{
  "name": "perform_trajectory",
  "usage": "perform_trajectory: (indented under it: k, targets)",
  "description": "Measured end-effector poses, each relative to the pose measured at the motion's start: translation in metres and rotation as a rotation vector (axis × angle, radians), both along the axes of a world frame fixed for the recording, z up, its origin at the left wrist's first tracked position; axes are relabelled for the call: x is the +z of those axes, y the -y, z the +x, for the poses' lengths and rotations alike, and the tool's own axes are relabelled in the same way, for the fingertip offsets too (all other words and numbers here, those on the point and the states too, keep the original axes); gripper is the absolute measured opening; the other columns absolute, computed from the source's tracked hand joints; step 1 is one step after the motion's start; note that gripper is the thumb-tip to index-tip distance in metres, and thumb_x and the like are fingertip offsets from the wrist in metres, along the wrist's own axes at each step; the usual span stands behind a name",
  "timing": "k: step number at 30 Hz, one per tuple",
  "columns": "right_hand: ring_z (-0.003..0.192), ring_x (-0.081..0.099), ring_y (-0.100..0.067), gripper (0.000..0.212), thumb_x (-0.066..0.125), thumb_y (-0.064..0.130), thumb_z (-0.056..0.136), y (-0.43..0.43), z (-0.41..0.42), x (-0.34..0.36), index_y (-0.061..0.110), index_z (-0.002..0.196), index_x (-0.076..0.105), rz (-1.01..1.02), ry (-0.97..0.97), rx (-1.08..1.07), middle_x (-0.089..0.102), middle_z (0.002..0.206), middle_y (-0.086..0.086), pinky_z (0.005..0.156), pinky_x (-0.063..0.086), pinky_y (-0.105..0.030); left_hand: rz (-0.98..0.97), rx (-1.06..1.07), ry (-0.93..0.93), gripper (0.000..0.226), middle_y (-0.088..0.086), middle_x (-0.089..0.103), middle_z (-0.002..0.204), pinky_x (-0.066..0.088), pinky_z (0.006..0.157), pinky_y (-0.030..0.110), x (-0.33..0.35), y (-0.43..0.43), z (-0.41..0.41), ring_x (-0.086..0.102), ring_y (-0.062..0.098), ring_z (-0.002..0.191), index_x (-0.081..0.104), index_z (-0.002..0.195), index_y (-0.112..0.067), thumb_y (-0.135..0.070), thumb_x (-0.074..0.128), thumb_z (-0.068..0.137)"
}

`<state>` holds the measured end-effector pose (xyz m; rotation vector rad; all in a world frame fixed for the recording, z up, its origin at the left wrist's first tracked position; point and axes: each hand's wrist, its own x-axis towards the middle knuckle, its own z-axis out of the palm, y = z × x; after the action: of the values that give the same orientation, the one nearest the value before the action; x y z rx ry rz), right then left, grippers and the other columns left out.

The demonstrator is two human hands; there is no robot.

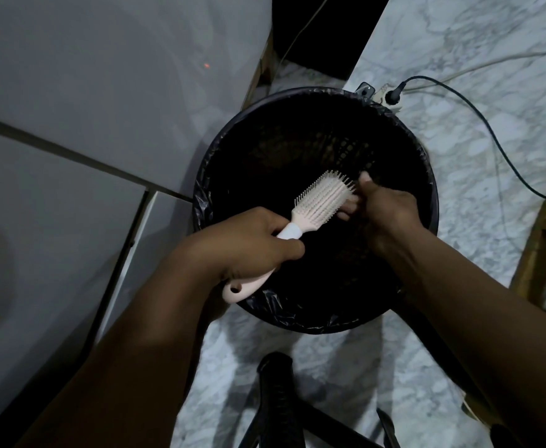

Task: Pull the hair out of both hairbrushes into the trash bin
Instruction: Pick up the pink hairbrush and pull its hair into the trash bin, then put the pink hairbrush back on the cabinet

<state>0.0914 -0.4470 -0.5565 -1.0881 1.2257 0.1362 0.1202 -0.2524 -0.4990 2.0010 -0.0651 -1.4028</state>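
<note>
left hand (252,244) grips the brush (321,197) handle over the bin (426,176), right hand (384,208) pinches at the bristle tip. i'd pull along the rows and keep it all above the bin.

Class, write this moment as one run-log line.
left hand: grips pink hairbrush handle | right hand: fingers at bristle tip | brush over trash bin | hair: not discernible

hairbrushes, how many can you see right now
1. The pink hairbrush is over the open trash bin, its handle in the left hand and the right hand at its far tip. A second brush may be outside the view.
</note>
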Motion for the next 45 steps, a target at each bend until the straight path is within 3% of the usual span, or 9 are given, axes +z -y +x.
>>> perform_trajectory:
  k: [6,8,12,15,17,22,29,39,45]
  targets:
    - [0.056,0.063,-0.025,0.037,0.056,0.038,0.097,0.006,-0.008,-0.020,0.017,0.067,0.059,-0.494,-0.135,0.386,0.063,0.062,-0.006,0.063,0.054,-0.036,0.149,-0.067,0.107,0.017,-0.003,0.062,0.063,0.041,0.055,0.028,0.000,-0.003,-0.001,0.058,0.010,0.056,0.066,0.079,-0.018,-0.031,0.066,0.089]
    - [0.063,0.068,-0.023,0.010,0.065,0.021,0.093,0.002,-0.007,-0.020,0.020,0.087,0.057,-0.467,-0.065,0.464,0.063,0.071,-0.003,0.071,0.059,-0.040,0.158,-0.084,0.129,0.016,-0.003,0.063,0.066,0.041,0.055,0.028,0.002,-0.001,0.000,0.059,0.010,0.058,0.065,0.079,-0.019,-0.031,0.066,0.089]
    - [0.064,0.069,-0.015,0.014,0.069,0.007,0.088,0.002,-0.003,-0.011,0.020,0.084,0.065,-0.476,-0.037,0.629,0.069,0.076,0.000,0.069,0.061,-0.032,0.170,-0.080,0.192,0.016,-0.001,0.065,0.073,0.041,0.055,0.028,0.008,0.003,0.001,0.062,0.013,0.065,0.062,0.081,-0.020,-0.033,0.067,0.089]
    - [0.097,0.065,-0.018,0.043,0.072,0.010,0.084,0.005,-0.006,0.010,0.019,0.125,0.063,-0.446,-0.042,0.764,0.066,0.111,0.002,0.087,0.056,-0.033,0.195,-0.036,0.279,0.020,0.000,0.063,0.072,0.041,0.055,0.029,0.012,-0.001,-0.010,0.062,0.015,0.064,0.057,0.077,-0.019,-0.035,0.066,0.086]
    - [0.091,0.067,-0.021,0.029,0.071,0.024,0.088,0.003,-0.010,0.031,0.016,0.116,0.068,-0.386,-0.031,0.715,0.073,0.106,-0.003,0.088,0.057,-0.036,0.220,0.011,0.317,0.021,0.003,0.067,0.079,0.045,0.058,0.030,0.020,-0.004,-0.021,0.066,0.019,0.070,0.061,0.085,-0.015,-0.035,0.066,0.084]
    - [0.059,0.062,-0.015,0.031,0.063,0.040,0.094,-0.004,-0.013,0.108,0.010,0.091,0.071,-0.312,0.039,0.701,0.075,0.072,-0.004,0.062,0.045,-0.028,0.193,0.094,0.409,0.019,0.003,0.064,0.075,0.046,0.060,0.031,0.076,-0.005,-0.037,0.064,0.025,0.070,0.058,0.078,-0.018,-0.032,0.069,0.084]
    - [0.097,0.072,-0.028,0.024,0.061,0.034,0.096,-0.003,-0.020,0.277,0.013,0.104,0.068,-0.364,0.241,0.882,0.074,0.104,-0.011,0.078,0.051,-0.036,0.163,0.112,0.683,0.017,-0.005,0.059,0.069,0.035,0.051,0.024,0.222,-0.004,-0.055,0.058,0.018,0.071,0.067,0.084,-0.017,-0.033,0.068,0.087]
    - [0.062,0.055,-0.019,0.021,0.059,0.019,0.097,-0.038,-0.081,0.503,0.001,0.103,0.069,-0.646,0.649,0.883,0.062,0.084,-0.012,0.050,0.042,-0.026,0.152,0.185,1.129,0.038,0.002,0.054,0.059,0.030,0.047,0.027,0.441,-0.035,-0.117,0.047,0.012,0.050,0.056,0.060,-0.013,-0.038,0.066,0.088]
    - [0.089,0.073,-0.019,0.026,0.061,0.029,0.095,-0.080,-0.102,0.586,0.011,0.112,0.068,-0.875,0.735,1.063,0.070,0.106,-0.008,0.072,0.056,-0.034,0.202,0.295,1.271,0.039,0.000,0.050,0.055,0.031,0.046,0.025,0.519,-0.085,-0.158,0.047,0.012,0.049,0.050,0.056,-0.015,-0.033,0.064,0.086]
